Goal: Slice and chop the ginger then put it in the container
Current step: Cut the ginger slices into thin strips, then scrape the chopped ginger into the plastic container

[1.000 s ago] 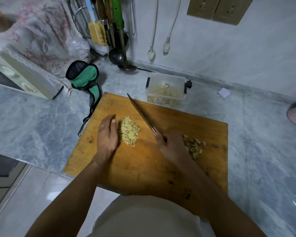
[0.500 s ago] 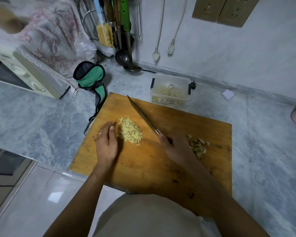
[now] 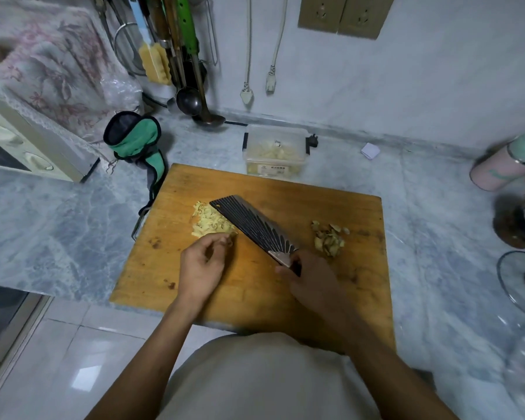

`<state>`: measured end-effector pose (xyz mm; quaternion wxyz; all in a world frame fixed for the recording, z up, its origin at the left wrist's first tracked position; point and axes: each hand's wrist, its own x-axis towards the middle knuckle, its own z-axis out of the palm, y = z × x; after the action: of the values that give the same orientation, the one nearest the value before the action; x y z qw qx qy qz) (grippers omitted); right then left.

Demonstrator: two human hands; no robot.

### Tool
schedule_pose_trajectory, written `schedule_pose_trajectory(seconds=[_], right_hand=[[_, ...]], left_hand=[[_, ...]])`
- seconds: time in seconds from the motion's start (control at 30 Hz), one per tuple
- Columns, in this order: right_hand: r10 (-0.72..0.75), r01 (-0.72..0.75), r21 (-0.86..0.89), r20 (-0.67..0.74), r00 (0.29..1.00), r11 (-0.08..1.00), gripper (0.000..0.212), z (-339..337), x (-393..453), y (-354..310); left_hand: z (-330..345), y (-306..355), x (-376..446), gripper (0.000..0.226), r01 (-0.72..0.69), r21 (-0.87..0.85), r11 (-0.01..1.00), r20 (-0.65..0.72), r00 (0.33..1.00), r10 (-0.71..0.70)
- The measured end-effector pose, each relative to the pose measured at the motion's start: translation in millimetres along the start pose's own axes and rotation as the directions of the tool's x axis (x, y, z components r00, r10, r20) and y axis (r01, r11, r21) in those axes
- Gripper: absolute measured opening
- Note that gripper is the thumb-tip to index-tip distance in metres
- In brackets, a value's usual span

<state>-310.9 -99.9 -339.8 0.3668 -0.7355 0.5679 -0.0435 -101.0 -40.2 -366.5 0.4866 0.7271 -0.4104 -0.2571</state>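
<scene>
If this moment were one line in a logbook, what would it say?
stage: gathering | right hand: grips knife, blade tilted flat beside chopped ginger | left hand: pinches ginger bits | container: behind board

A wooden board (image 3: 255,277) lies on a grey marble counter (image 3: 58,225). On it, a pile of chopped ginger (image 3: 208,221) sits just left of a knife (image 3: 252,227), whose broad dark blade is tilted flat-side up, its far edge at the pile. The right hand (image 3: 311,283) grips the knife handle. The left hand (image 3: 202,266), fingers curled, touches the pile's near edge. Ginger peels (image 3: 328,239) lie to the right. A clear container (image 3: 275,151) holding pale pieces stands just beyond the board.
</scene>
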Motion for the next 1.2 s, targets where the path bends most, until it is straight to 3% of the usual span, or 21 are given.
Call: schedule_pose_trajectory(seconds=[0.1,0.23,0.43,0.6,0.73,0.83,1.0,1.2], right_hand=[[-0.008,0.010,0.053,-0.036,0.999,0.999,0.029,2.3,-13.4,7.8],[-0.016,0.044,0.280,-0.102,0.995,0.959,0.052,-3.8,-26.6,14.2],[0.067,-0.086,0.571,0.053,0.996,0.816,0.049,-8.0,-44.7,16.8],[0.088,-0.126,0.523,0.096,0.991,0.843,0.049,12.7,-47.9,20.6],[0.196,-0.182,0.587,0.041,0.980,0.789,0.053,3.2,-51.7,40.7],[0.259,-0.216,0.547,-0.001,0.966,0.808,0.053,-14.5,-49.5,59.5],[0.120,-0.089,0.366,-0.063,0.991,0.927,0.054,-27.3,-47.0,57.8],[0.084,-0.076,0.329,-0.009,0.996,0.941,0.036,-5.7,-46.7,23.9]], left_hand=[[10.7,1.8,-8.1,0.020,-0.009,-0.004,1.000,0.064,0.998,0.009],[15.0,1.5,-19.1,0.024,0.019,-0.046,0.999,0.116,0.993,-0.014],[20.5,-7.7,-37.0,0.022,0.116,-0.093,0.989,0.121,0.987,-0.105],[32.5,-1.3,-44.3,0.023,0.173,-0.115,0.978,0.139,0.978,-0.157],[36.6,0.8,-51.2,0.023,0.204,-0.133,0.970,0.148,0.972,-0.184],[40.2,-0.9,-55.1,0.023,0.225,-0.118,0.967,0.163,0.965,-0.205],[43.7,7.2,-54.1,0.022,0.222,-0.095,0.970,0.152,0.966,-0.207],[37.1,24.0,-42.4,0.022,0.223,-0.087,0.971,0.047,0.974,-0.220]])
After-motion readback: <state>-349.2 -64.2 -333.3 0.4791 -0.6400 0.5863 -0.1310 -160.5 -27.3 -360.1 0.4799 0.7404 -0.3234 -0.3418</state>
